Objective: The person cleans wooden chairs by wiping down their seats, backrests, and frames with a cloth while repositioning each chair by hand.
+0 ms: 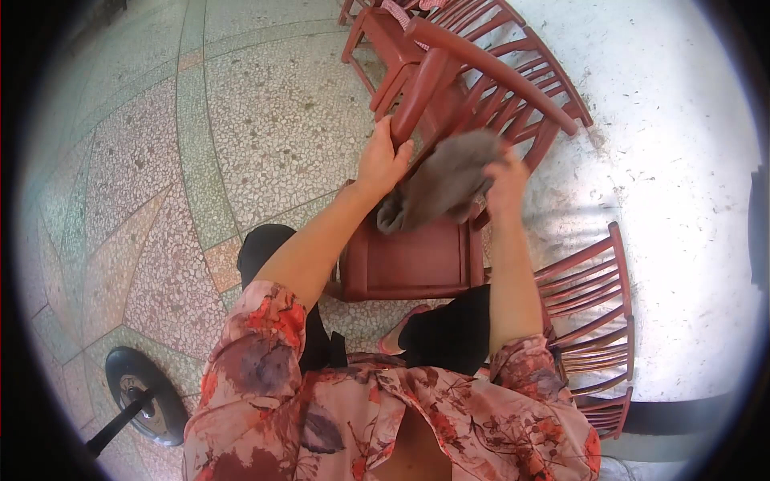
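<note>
A reddish-brown wooden chair is before me, its panelled seat (415, 258) close to my knees. Its thick top rail (493, 75) slants across the upper middle of the view. My left hand (385, 156) grips the left post (415, 102) under that rail, thumb on the near side. In my right hand (505, 183) is a grey-brown cloth (448, 174), bunched and hanging in front of the chair's back. The cloth and right hand are slightly blurred. They hide much of the lower backrest, so contact between cloth and wood cannot be made out.
More red wooden chairs stand beyond (385, 42), a pink-and-white checked cloth (403, 21) on one. Slatted chair backs (589, 288) line my right side, beside a pale, marked surface (680, 210). A round black pedestal base (144, 397) rests on the terrazzo floor (283, 114) at lower left.
</note>
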The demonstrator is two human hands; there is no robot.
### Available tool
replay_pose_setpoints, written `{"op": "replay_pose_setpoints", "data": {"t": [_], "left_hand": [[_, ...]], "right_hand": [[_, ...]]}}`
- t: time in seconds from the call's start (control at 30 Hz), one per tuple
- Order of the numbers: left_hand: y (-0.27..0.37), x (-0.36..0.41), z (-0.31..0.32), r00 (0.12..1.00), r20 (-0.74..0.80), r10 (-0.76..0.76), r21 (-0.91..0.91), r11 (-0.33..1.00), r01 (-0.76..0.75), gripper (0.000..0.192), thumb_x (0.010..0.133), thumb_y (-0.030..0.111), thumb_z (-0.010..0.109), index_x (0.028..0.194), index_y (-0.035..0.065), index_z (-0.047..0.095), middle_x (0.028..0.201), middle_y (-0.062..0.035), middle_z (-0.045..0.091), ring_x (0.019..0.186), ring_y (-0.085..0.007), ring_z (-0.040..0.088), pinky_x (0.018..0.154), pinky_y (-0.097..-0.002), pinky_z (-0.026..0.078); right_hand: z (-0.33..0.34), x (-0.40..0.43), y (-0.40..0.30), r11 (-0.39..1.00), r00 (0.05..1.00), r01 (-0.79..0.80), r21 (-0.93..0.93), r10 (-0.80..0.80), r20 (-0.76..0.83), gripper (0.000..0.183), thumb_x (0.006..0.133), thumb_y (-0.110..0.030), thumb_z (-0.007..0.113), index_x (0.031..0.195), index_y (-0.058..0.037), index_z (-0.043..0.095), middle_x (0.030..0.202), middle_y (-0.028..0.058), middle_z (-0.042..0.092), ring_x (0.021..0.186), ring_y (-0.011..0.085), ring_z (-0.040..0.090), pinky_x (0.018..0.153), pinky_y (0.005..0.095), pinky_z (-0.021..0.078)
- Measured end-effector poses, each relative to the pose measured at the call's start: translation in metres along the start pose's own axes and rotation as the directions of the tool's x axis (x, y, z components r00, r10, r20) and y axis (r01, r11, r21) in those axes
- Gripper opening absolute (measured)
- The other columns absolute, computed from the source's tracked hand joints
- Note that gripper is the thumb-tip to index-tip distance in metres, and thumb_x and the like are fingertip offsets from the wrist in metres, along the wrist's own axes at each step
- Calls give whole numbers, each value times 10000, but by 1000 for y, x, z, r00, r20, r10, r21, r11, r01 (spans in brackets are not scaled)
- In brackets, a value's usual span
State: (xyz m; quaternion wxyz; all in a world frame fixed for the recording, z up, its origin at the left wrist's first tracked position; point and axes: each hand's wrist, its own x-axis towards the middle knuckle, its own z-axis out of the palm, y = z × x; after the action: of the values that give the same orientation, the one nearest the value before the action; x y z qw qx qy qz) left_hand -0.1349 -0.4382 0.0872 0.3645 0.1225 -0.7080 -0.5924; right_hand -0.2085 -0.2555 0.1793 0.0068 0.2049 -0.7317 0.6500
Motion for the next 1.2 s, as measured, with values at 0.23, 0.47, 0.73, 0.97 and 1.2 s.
{"op": "replay_pose_setpoints", "data": {"t": [0.23,0.47,0.73,0.97,1.2], "left_hand": [[-2,1,-2,999,24,-21,-16,1000,21,497,831,193,578,1254,36,368,1058,-215,542,977,-351,542,844,-403,419],[-7,4,1,999,19,-26,-109,994,28,525,815,196,588,1246,-16,378,1105,-257,523,1030,-408,518,873,-423,416],[-3,2,0,995,89,-51,-124,990,62,524,858,198,563,1303,40,336,1061,-151,537,960,-237,537,853,-347,416],[4,-1,-4,999,32,-33,-114,993,37,490,822,169,568,1240,-4,381,1090,-233,518,1004,-377,520,857,-410,413],[8,-1,-4,998,29,-61,-80,995,63,497,821,168,571,1247,0,377,1087,-235,524,996,-384,529,853,-414,419]], "right_hand": [[71,48,-13,229,518,646,-729,-832,197,382,676,-114,583,1045,-17,571,1332,281,336,1211,470,338,990,531,285],[79,-15,95,238,650,595,-768,-705,285,342,654,-77,575,996,-67,595,1365,252,311,1255,462,297,968,572,278],[40,-74,163,540,875,480,-691,-350,334,428,623,66,540,1017,-80,619,1253,241,400,1168,433,388,963,447,365],[-39,-19,59,952,947,-295,-78,303,111,615,487,144,541,1088,20,581,1064,98,606,942,217,574,691,311,494],[-44,75,-8,765,836,309,-565,-502,-223,568,704,-65,579,1231,77,422,1272,234,428,1162,332,432,974,386,355]]}}
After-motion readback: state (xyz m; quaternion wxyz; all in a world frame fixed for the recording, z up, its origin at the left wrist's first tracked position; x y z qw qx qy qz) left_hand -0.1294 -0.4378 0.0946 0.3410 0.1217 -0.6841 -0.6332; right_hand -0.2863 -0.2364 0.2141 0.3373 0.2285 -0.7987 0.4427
